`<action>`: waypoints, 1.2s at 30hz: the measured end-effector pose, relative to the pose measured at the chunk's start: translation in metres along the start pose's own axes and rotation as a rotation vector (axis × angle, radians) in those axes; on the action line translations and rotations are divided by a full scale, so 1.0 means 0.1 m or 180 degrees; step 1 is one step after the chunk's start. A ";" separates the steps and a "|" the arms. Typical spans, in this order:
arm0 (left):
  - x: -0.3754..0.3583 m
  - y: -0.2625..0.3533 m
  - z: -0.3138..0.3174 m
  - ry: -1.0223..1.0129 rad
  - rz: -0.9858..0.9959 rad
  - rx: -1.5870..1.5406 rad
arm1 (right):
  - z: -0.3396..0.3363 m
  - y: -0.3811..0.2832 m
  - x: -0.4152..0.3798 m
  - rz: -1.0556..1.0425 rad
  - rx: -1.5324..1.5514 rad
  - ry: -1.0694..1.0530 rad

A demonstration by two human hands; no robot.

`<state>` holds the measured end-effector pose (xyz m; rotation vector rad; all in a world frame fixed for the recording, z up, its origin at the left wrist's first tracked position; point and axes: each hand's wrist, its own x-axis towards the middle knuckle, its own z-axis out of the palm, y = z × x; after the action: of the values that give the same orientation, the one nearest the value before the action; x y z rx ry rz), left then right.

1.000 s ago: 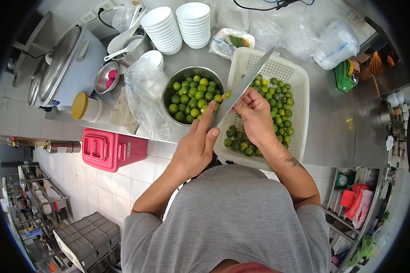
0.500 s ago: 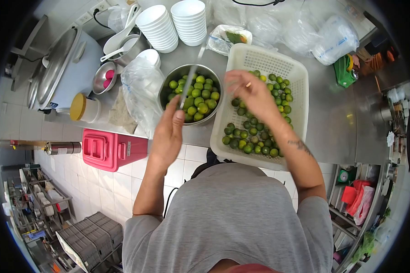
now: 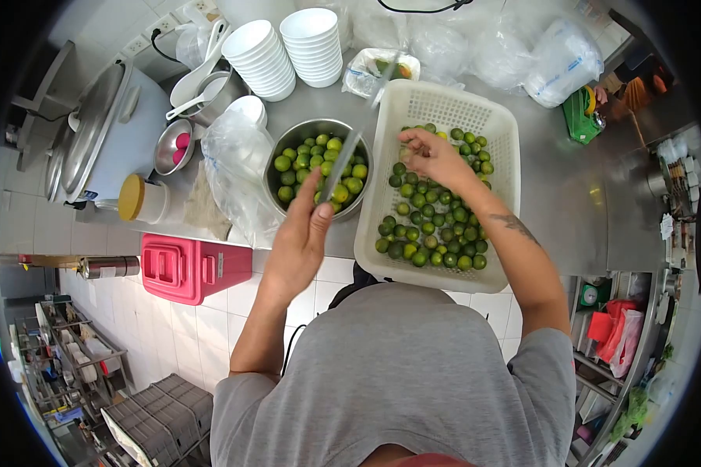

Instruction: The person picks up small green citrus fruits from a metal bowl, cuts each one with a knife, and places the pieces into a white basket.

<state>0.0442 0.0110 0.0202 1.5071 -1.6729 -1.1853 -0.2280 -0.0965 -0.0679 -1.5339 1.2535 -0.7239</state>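
Observation:
A long knife (image 3: 352, 144) with a narrow, blurred blade is in my left hand (image 3: 297, 237), its handle hidden by the fingers. The blade slants up and away over a steel bowl (image 3: 268, 173) full of green limes (image 3: 284, 162). To the right, my right hand (image 3: 436, 159) hovers over the white perforated basket (image 3: 500, 148), above more limes (image 3: 444, 233). Its fingers are curled together, and whatever may be between them is too small or hidden to make out.
Stacked white bowls (image 3: 261, 62), a clear plastic bag (image 3: 237, 167) and a small steel bowl with pink items (image 3: 171, 148) stand left on the steel counter (image 3: 557, 187). A small white tray (image 3: 360, 78) sits behind the basket. Below is a pink bin (image 3: 202, 268).
The knife and my left hand have shifted slightly right and toward me, the blade tilting further right. My right hand has moved slightly right and its fingers have curled more. The view has shifted a little.

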 end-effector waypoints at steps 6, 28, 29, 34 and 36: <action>-0.03 -0.03 0.16 -0.0407 0.0519 0.0239 | 0.04 -0.40 -0.42 0.0076 0.2707 0.0055; 0.08 0.00 0.29 -0.0209 0.0684 0.0737 | 0.83 -0.61 -0.62 -0.0499 0.1886 0.0335; 0.10 -0.03 0.27 -0.0255 0.0623 0.0600 | 0.84 -0.60 -0.61 -0.0472 0.1938 0.0260; 0.15 -0.05 0.13 -0.0146 0.0554 0.0106 | 0.57 -0.69 -0.48 -0.0152 0.2086 -0.0374; 0.14 -0.03 0.03 0.0041 0.0298 0.0053 | 0.27 -0.61 -0.34 -0.0323 0.0945 -0.0080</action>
<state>0.0398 -0.0019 0.0142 1.4272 -1.7292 -1.1127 -0.1921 -0.0572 -0.0159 -1.3637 1.0041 -0.9104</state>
